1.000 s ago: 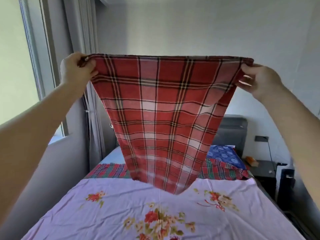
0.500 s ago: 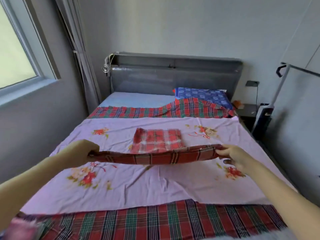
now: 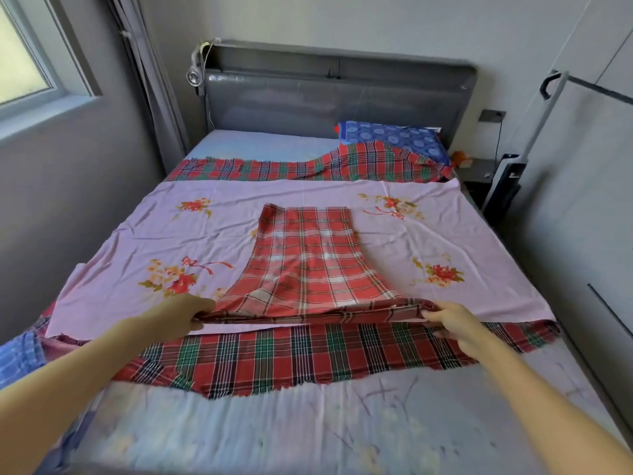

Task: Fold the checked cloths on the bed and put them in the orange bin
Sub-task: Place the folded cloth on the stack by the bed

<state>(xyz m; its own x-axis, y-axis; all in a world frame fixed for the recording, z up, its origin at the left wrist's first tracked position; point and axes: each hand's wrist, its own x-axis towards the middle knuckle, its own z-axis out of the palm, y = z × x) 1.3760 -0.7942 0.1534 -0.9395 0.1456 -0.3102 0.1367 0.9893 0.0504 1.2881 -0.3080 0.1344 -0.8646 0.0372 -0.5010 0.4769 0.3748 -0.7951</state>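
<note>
A red and white checked cloth [image 3: 308, 265] lies stretched out lengthwise on the pink flowered sheet [image 3: 462, 234] in the middle of the bed. My left hand [image 3: 186, 311] grips its near left corner and my right hand [image 3: 452, 320] pinches its near right corner, holding the near edge a little above the bed. A larger red and green checked cloth [image 3: 308, 354] lies under the pink sheet, showing at the near edge and again near the pillow. The orange bin is not in view.
A grey headboard [image 3: 335, 97] and a blue patterned pillow [image 3: 394, 138] are at the far end. A wall and window stand on the left, a bedside table [image 3: 479, 169] and a tall grey cabinet [image 3: 582, 200] on the right. Blue checked fabric [image 3: 19, 358] lies at the left edge.
The red checked cloth hung in the air from both hands a second ago. It has been lowered and spread flat on the bed, and my hands have drawn its near edge toward me.
</note>
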